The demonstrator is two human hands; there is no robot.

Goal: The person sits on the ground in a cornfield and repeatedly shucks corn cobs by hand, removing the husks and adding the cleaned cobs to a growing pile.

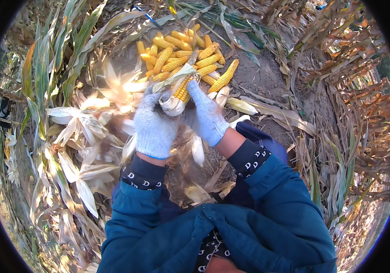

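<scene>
Both my hands wear whitish knitted gloves. Between them is a partly husked ear of corn point(181, 90), its yellow kernels bare along the middle. Pale husk point(173, 105) is bunched around its near end, and a greenish husk leaf point(176, 77) lies across it. My left hand point(155, 124) grips the husk on the ear's left side. My right hand point(207, 114) holds the ear's right side with the thumb against it. Just beyond lies a heap of bare yellow corn cobs point(174, 51) on the soil. One bare cob point(224, 75) sits at the heap's right edge.
Peeled husks point(79, 119) pile up on my left. A cob still in its husk point(242, 105) lies right of my right hand. Beyond the heap is a blue-and-black tool handle point(150, 17). Dry corn stalks point(348, 68) line the right side, with leafy stalks point(45, 65) at left.
</scene>
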